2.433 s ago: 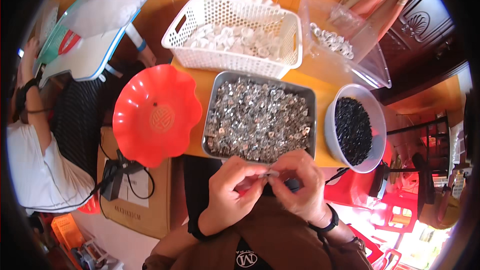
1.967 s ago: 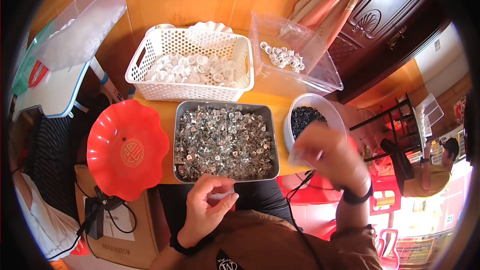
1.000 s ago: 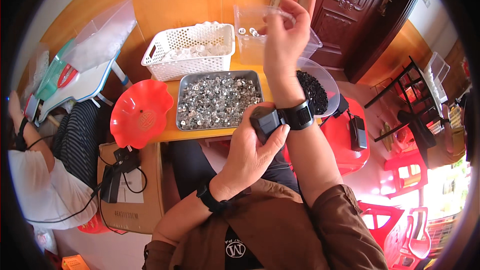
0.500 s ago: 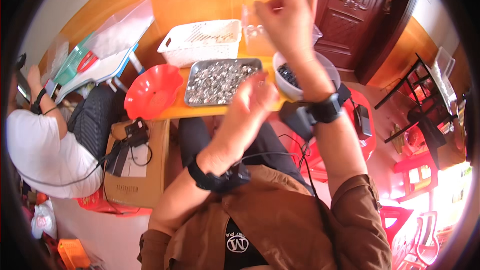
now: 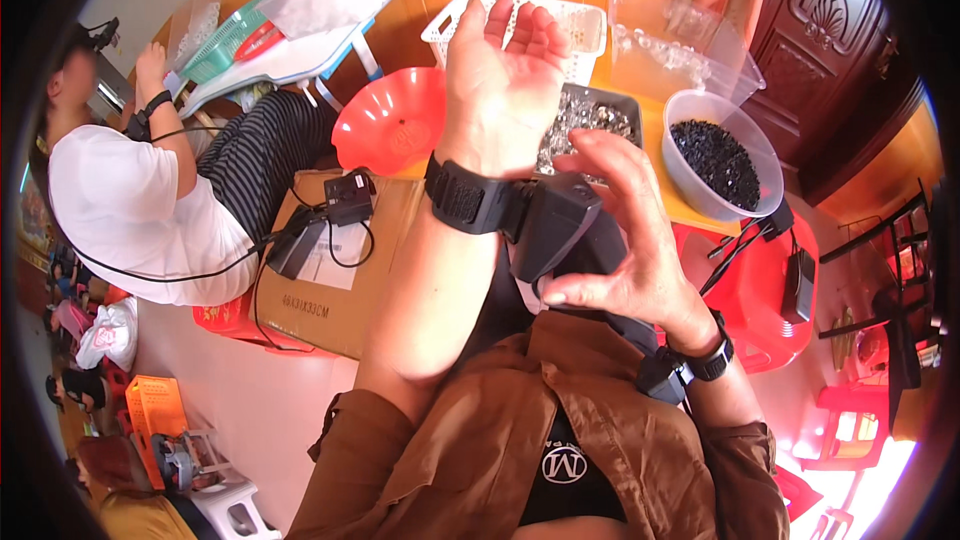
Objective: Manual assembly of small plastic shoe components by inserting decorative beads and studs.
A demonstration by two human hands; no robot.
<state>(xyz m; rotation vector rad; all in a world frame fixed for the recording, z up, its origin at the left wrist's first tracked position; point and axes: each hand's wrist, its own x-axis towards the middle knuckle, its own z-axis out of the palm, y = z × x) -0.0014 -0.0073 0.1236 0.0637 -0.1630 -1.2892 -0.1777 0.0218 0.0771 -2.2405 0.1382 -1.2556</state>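
My left hand (image 5: 503, 85) is raised palm up, fingers loosely curled and apart, with nothing in it. A black strap (image 5: 465, 198) circles that wrist, carrying a dark boxy device (image 5: 558, 223). My right hand (image 5: 635, 250) is open beside this device, thumb and fingers spread to either side of it; whether they touch it I cannot tell. Another black band (image 5: 712, 350) with a small device sits on my right wrist. Behind my hands, a grey metal tray (image 5: 603, 93) of small shiny pieces is partly hidden. Left of it is a red wavy-rimmed bowl (image 5: 385, 125).
A clear round tub (image 5: 672, 155) holds small black pieces. A white basket (image 5: 590, 25) and a clear plastic bin (image 5: 700, 30) stand at the back. On the left, a person in a white top (image 5: 150, 210) sits beside a cardboard box (image 5: 330, 315) with cables on it.
My left hand has risen from near the tray and turned palm up. My right hand has come down from high up to beside the left wrist. The view has shifted left.
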